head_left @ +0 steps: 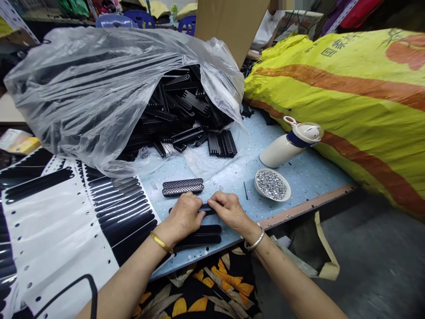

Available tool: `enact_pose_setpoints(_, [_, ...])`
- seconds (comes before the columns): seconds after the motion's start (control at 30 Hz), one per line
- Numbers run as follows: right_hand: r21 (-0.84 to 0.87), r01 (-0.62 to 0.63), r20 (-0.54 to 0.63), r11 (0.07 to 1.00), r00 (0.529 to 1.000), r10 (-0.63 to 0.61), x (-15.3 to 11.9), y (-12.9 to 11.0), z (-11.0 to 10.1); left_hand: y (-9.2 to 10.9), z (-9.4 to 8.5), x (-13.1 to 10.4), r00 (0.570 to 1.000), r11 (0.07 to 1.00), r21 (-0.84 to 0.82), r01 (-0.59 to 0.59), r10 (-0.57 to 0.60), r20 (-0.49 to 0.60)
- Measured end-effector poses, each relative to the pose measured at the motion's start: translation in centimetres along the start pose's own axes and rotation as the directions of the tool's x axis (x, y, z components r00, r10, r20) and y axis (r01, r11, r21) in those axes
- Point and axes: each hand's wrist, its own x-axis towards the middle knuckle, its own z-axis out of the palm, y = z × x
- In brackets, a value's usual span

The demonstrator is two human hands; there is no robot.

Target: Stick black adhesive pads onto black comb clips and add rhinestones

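The left hand (186,215), thumb and fingers closed, and the right hand (229,212), fingertips pinched, grip a slim black plastic strip (207,208) between them above the speckled light-blue tabletop (232,177). Just beyond lie two narrow black pieces with a lattice pattern (183,187), and nearer the body, smooth black rounded-end strips (202,235). Farther right stands a small white bowl of tiny silvery metal parts (272,184), near a tilted cream bottle with a navy band (282,148).
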Motion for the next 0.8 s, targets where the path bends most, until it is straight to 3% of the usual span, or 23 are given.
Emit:
enact_pose_setpoints(0.17, [0.183, -0.185, 0.009, 0.966, 0.982, 0.186, 0.0, 0.6, -1.5, 0.2, -0.8, -0.1, 0.998, 0.999, -0.017, 0.051, -0.05, 0.039])
enact_pose_setpoints(0.37, [0.006, -0.005, -0.113, 1.0, 0.994, 0.005, 0.0, 0.5, -1.8, -0.2, -2.5, -0.9, 0.994, 0.998, 0.047, 0.039, -0.044, 0.101])
enact_pose_setpoints(0.53, [-0.076, 0.069, -0.045, 0.995, 0.996, -0.072, 0.2, -0.4, 0.2, -0.7, -3.0, -1.3, 0.985, 0.983, 0.166, 0.073, -0.097, 0.144])
enact_pose_setpoints(0.8, [-0.157, 0.054, 0.032, 0.986, 0.998, -0.05, 0.7, -0.2, 1.7, -1.6, -1.9, -1.3, 0.997, 0.995, 0.094, 0.042, -0.047, 0.054])
